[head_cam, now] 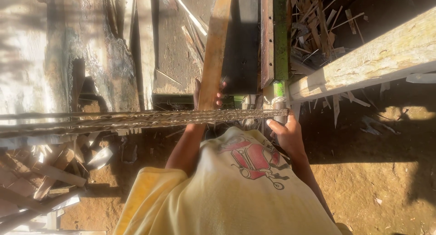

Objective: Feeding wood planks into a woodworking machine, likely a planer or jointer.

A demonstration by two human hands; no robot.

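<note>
I'm watching the left hand (209,95) gripping the near end of a long narrow wooden plank (214,49), fingers (220,95) curled round its edge, feeding it lengthwise along the dark machine bed (243,44). The right hand (285,136) is resting by the green post (279,89), fingers loosely bent on something I can't tell. A toothed saw band (136,119) is crossing in front. Looks mid-feed; the next push needs a straight, steady line. Rough splintery offcuts (41,171) everywhere.
</note>
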